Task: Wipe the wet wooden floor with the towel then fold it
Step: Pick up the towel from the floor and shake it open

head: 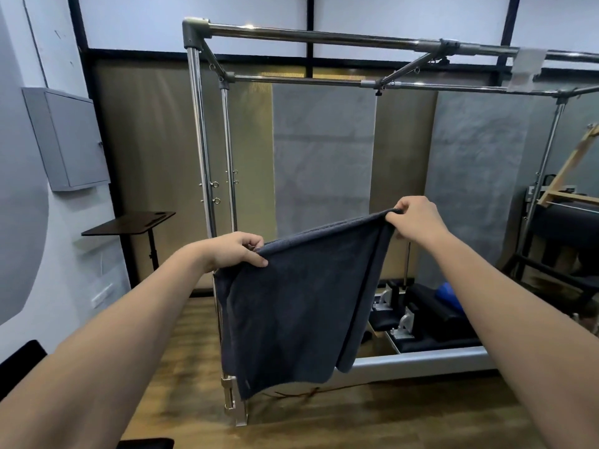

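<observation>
While two hands pinch corners, one dark towel [301,303] hanging.

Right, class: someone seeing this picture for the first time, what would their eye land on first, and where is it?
First, the dark towel hanging mid-frame, held up off the wooden floor. The left hand and the right hand each pinch a top corner, the right one higher. Behind it stands a shiny metal frame that spans the top of the view.
</observation>
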### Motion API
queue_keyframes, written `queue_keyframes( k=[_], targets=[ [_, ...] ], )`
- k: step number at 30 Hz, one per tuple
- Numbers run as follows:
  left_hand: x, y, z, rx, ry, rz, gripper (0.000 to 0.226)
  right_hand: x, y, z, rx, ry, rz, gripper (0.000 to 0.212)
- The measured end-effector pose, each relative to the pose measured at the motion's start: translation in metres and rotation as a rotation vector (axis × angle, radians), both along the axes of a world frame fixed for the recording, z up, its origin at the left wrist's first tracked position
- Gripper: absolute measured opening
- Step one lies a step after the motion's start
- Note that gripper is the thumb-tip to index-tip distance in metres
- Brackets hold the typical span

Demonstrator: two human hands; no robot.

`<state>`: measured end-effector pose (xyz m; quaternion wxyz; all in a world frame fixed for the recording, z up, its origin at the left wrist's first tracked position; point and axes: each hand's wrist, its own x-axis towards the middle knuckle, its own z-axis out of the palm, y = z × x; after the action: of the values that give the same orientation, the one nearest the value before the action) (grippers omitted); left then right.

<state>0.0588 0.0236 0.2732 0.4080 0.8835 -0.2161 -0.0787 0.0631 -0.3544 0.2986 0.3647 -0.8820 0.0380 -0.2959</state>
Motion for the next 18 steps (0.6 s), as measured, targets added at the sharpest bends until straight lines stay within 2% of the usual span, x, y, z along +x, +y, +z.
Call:
queue_keyframes(
  k=[3,6,7,10,12,15,16,18],
  targets=[
    [-0.006,-0.008,0.008,-0.204,0.085,-0.020,0.036,0.002,-0.003,0.000,0.060,0.006,0.011,0.008],
    [-0.002,-0.016,0.010,-0.351,-0.101,0.056,0.041,0.003,-0.005,0.003,0.115,0.020,0.014,0.009],
    [0.001,-0.016,0.010,-0.347,-0.189,0.083,0.039,0.003,-0.006,0.004,0.118,0.033,0.011,0.010],
    [0.008,-0.008,0.009,-0.062,-0.354,0.096,0.030,0.003,-0.009,0.004,0.143,0.084,0.022,0.009],
    [0.013,-0.003,0.009,0.139,-0.290,0.107,0.025,0.003,-0.010,0.001,0.170,0.122,0.044,0.011],
    [0.017,-0.004,0.004,0.453,-0.120,0.196,0.030,0.005,-0.006,-0.008,0.216,0.185,0.071,0.018],
    [0.018,-0.006,0.000,0.475,-0.030,0.228,0.033,0.005,-0.004,-0.013,0.228,0.218,0.079,0.020],
    [0.017,-0.010,-0.014,0.333,0.170,0.336,0.036,0.003,0.004,-0.027,0.261,0.308,0.093,0.020]
  ],
)
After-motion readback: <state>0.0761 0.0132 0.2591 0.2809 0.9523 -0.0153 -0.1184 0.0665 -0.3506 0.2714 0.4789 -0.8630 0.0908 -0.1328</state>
